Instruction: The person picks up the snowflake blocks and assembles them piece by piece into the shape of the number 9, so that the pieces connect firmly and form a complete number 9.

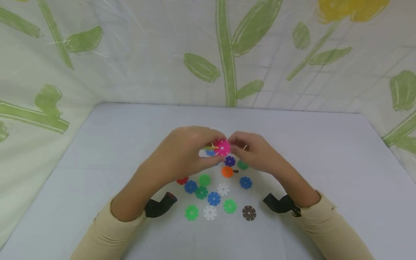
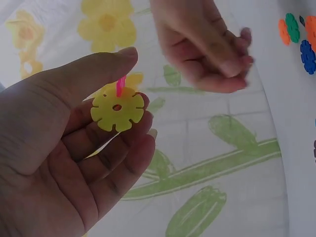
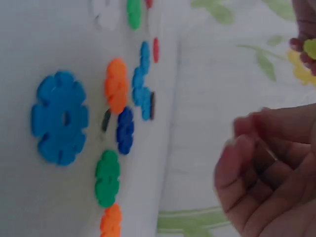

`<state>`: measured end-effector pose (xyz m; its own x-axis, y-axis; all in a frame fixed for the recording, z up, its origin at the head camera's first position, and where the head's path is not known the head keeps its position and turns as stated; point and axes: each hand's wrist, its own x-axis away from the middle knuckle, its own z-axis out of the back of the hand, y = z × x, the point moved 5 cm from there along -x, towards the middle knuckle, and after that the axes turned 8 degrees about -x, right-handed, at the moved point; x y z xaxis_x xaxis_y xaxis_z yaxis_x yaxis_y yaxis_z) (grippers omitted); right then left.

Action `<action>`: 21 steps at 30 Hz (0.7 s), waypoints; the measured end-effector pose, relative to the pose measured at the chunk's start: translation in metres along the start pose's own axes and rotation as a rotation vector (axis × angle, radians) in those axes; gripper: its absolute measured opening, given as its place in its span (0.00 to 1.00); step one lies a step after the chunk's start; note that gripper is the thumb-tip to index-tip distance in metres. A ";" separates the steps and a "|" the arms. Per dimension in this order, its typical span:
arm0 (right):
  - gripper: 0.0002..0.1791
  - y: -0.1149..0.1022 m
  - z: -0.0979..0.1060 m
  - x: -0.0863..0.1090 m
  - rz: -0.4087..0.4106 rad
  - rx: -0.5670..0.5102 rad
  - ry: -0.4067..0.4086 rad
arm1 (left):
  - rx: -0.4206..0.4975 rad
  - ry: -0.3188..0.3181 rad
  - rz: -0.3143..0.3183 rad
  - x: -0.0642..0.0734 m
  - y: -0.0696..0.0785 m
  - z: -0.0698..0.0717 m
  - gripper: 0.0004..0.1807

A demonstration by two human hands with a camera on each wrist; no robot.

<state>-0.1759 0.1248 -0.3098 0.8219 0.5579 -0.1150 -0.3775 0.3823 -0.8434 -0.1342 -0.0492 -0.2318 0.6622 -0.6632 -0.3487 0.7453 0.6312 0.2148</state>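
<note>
In the left wrist view my left hand (image 2: 84,133) grips a yellow notched interlocking disc (image 2: 117,109) between thumb and curled fingers. A pink interlocking disc (image 1: 222,148) is joined to it, roughly at right angles, and shows edge-on in that view. Beside the pink disc in the head view is my right hand (image 1: 253,150), its fingers curled and its thumb near the fingertips. I see nothing between those fingertips in the right wrist view. Below both hands lie an orange disc (image 1: 227,172) and a dark blue disc (image 1: 229,161).
Several more discs are scattered over the white table (image 1: 97,151), among them a brown one (image 1: 249,213), a white one (image 1: 210,213) and a blue one (image 1: 245,182). Black straps hang under both wrists. A flower-printed curtain (image 1: 146,54) stands behind the table.
</note>
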 end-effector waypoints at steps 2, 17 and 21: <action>0.07 0.013 -0.007 -0.003 -0.086 0.237 -0.053 | -0.011 -0.001 -0.004 0.000 0.001 0.000 0.23; 0.12 0.032 -0.022 -0.005 -0.214 0.438 -0.152 | -0.064 0.011 -0.014 0.000 0.004 0.001 0.21; 0.10 0.030 -0.021 -0.006 -0.214 0.358 -0.124 | -0.052 0.017 -0.003 0.001 0.003 0.002 0.21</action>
<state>-0.1828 0.1176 -0.3457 0.8484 0.5143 0.1252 -0.3464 0.7183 -0.6034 -0.1311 -0.0492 -0.2298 0.6580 -0.6589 -0.3646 0.7422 0.6492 0.1664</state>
